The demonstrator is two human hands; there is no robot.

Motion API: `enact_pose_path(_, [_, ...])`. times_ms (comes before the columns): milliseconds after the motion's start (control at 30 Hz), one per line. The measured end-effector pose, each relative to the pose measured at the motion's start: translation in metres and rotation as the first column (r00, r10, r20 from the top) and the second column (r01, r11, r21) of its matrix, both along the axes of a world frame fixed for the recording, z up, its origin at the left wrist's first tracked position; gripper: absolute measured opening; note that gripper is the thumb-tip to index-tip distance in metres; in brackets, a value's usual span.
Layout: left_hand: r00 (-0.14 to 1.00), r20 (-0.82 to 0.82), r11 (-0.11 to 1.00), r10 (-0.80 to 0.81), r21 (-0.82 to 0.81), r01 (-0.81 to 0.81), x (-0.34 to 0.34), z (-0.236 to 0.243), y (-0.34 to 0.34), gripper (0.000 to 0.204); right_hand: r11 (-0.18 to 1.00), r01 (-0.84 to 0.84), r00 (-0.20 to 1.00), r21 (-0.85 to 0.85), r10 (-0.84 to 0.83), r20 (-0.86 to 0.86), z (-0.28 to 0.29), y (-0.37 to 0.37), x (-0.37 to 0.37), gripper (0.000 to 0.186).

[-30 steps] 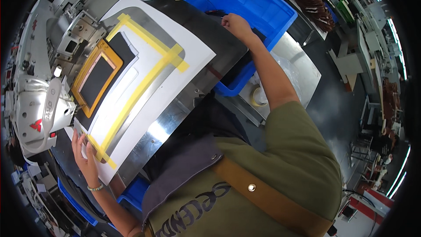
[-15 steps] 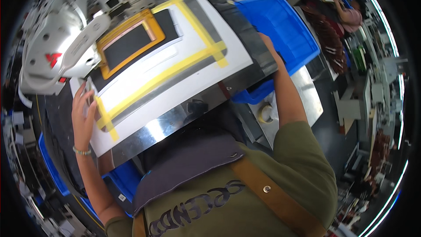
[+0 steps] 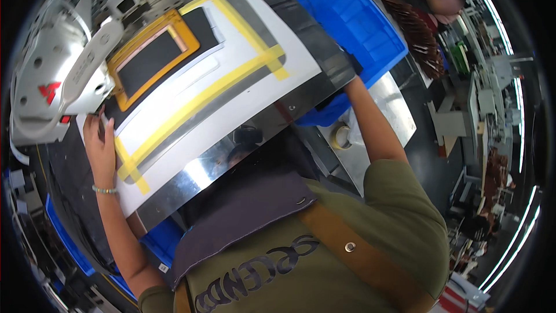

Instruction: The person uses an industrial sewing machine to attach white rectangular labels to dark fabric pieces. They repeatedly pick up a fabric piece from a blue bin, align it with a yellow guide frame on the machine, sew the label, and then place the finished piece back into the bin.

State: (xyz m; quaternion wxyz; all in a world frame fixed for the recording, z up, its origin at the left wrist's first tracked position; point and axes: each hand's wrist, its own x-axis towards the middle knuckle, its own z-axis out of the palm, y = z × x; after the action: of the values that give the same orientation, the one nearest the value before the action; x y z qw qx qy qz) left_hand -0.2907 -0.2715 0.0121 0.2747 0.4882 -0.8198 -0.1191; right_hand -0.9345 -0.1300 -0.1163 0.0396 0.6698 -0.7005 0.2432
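Note:
A white board (image 3: 231, 75) edged with yellow tape lies on a shiny metal machine table (image 3: 231, 145). On it sits an orange frame (image 3: 152, 58) around dark fabric, under a white sewing machine head (image 3: 63, 75). My left hand (image 3: 99, 142) rests flat on the board's left edge, fingers by the dark fabric near the machine. My right hand (image 3: 350, 78) grips the dark right edge of the board, next to a blue bin (image 3: 365, 29). A dark fabric piece (image 3: 249, 208) lies over my lap.
Another blue bin (image 3: 63, 237) sits low on the left and one under the table (image 3: 168, 240). A roll of tape (image 3: 341, 136) lies on a metal side surface. Another person (image 3: 440, 0) works at the far right among benches and machines.
The view has swung, so the board sits more central. My right hand has come out of the blue bin to the board's right edge. My left hand stays on the left edge.

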Motion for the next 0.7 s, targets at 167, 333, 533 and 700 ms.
enact_pose_path(167, [0.998,0.056,0.999,0.034,0.02,-0.035,0.003,0.003,0.001,0.04,0.985,-0.142,0.984,0.094,0.13,0.12,-0.038,0.021,0.003,0.067])
enact_pose_path(333, [0.992,0.113,0.998,-0.06,0.0,0.061,0.002,-0.003,-0.011,0.04,0.948,-0.165,0.986,0.274,0.147,0.083,-0.054,0.059,-0.028,0.077])
enact_pose_path(533, [0.987,0.157,1.0,-0.025,0.004,0.025,0.013,0.002,-0.007,0.041,0.836,0.023,0.965,0.548,0.125,-0.231,0.036,0.069,-0.01,0.094])
enact_pose_path(700, [0.984,0.174,0.999,-0.037,0.017,0.035,0.006,0.004,-0.009,0.041,0.884,-0.006,0.977,0.467,0.104,-0.185,0.02,0.086,-0.053,0.115])
